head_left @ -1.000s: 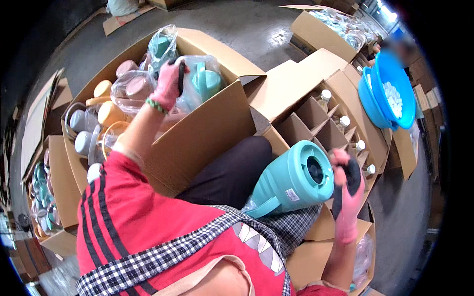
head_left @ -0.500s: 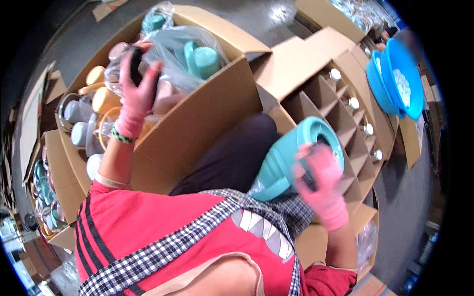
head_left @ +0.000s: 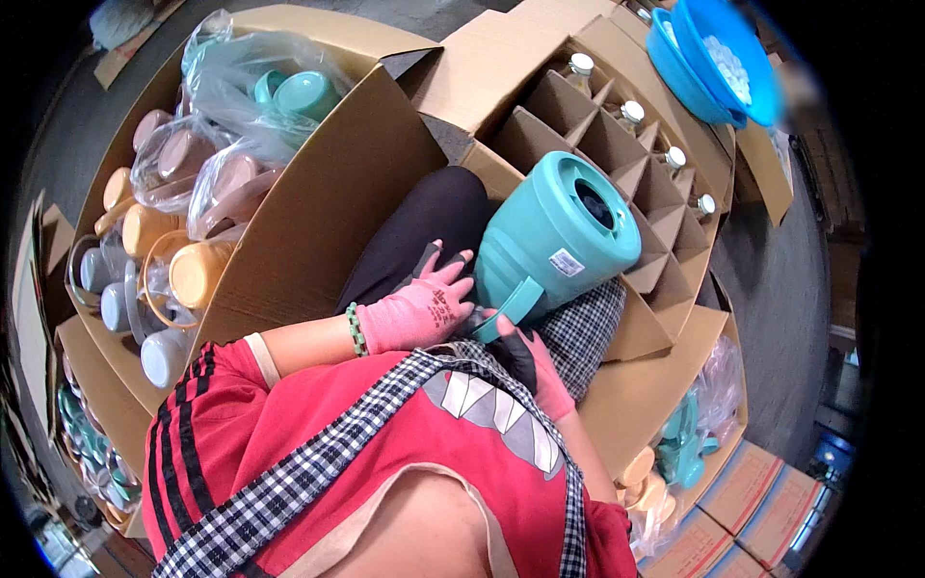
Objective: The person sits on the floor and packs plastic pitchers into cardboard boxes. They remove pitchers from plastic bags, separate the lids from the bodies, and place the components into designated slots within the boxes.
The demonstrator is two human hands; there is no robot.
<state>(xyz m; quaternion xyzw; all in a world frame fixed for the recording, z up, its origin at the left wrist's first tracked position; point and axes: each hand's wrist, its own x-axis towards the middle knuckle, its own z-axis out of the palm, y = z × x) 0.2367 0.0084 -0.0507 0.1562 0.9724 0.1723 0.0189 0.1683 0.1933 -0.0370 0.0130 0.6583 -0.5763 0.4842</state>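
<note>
A teal plastic jug rests tilted on my lap. Its round end with a dark central recess points away from me, and its handle faces me. My left hand, in a pink glove with dark fingertips, lies beside the jug's near left side, fingers stretched and apart. On the other side of the handle is my right hand, gloved alike, its fingers bent against the handle's lower end. The jug's near end is partly hidden by my hands and apron.
An open carton on the left holds teal, pink, orange and pale blue plastic jugs, some bagged. At right stands a divided carton with several white-capped bottles. Blue basins with white pieces sit beyond; another carton holds coloured parts.
My left hand has come out of the left carton down to my lap by the jug. My right hand has moved from the jug's far end to its handle. The view has shifted.
</note>
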